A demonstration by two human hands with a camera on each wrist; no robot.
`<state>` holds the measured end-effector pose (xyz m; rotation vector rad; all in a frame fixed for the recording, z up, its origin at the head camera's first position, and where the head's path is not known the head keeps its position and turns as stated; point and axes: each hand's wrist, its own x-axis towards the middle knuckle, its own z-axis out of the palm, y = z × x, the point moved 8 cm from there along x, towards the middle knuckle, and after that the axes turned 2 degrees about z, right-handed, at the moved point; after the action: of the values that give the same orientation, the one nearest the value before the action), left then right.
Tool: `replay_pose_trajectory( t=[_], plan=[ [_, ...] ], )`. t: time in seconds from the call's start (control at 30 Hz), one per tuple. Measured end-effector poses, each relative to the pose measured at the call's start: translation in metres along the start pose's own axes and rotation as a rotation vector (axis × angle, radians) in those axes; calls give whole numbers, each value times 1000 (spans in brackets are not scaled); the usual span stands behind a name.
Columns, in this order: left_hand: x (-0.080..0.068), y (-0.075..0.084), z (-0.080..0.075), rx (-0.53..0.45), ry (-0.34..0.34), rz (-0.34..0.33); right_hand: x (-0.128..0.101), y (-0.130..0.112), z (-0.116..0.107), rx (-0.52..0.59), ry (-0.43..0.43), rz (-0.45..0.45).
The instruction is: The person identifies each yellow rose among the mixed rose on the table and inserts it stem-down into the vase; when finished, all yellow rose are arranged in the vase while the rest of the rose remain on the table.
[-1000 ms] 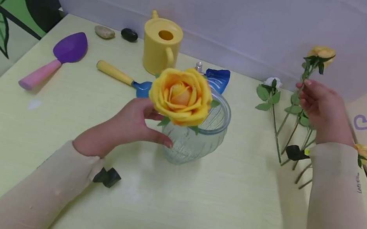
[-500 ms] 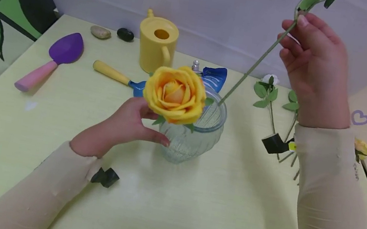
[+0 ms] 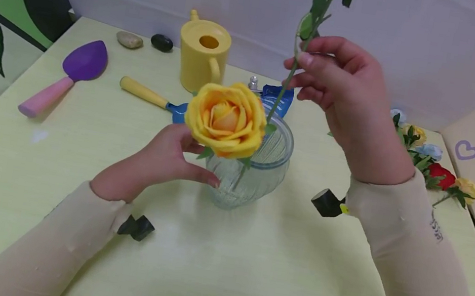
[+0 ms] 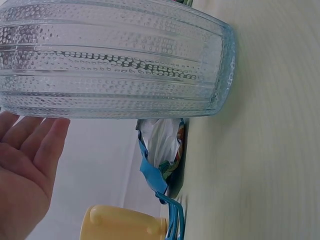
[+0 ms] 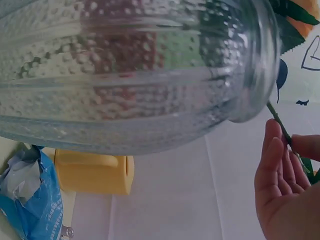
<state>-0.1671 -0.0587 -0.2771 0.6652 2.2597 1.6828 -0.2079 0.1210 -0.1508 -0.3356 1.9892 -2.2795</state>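
Note:
A ribbed clear glass vase (image 3: 267,180) stands on the table in the head view, a yellow rose (image 3: 225,119) leaning over its left rim. My left hand (image 3: 167,154) holds the vase's left side, thumb in front; its other fingers (image 4: 47,145) touch the glass in the left wrist view. Above the vase, my right hand (image 3: 347,93) pinches the green stem (image 3: 283,91) of another flower between thumb and fingers. That stem passes through the vase's mouth, its lower part showing through the glass. The flower's bloom is mostly cut off at the top; a bit of yellow shows.
Behind the vase are a yellow watering can (image 3: 198,55) and a blue packet (image 3: 286,105). A blue-ended tool (image 3: 144,92) with a yellow handle, a purple trowel (image 3: 86,61) and two stones lie leftward. Several artificial flowers (image 3: 440,176) lie at the right edge.
My right hand has lifted a yellow flower from the pile at right, carried it left over the vase and lowered its stem inside. My left hand stays on the vase.

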Motion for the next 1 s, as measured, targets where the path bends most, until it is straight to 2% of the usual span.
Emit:
replay_pose_trajectory(
  t=[0.27,0.4,0.5,0.6,0.7,1.0],
  plan=[
    [-1,1,-1,-4,1,-5,-4,15,25,-202,-116,30],
    [0,0,-1,-9,-1,-10,-4,22,30,-275,-145,53],
    [1,1,0,-19,-2,16,-5,27,31,-310,-161,91],
    [0,3,0,-29,-5,55,-8,33,30,-334,-176,129],
    [1,5,1,-38,-10,82,-10,38,30,-314,-192,160],
    [0,4,1,-25,-11,73,-11,47,30,-270,-214,197]
  ],
)
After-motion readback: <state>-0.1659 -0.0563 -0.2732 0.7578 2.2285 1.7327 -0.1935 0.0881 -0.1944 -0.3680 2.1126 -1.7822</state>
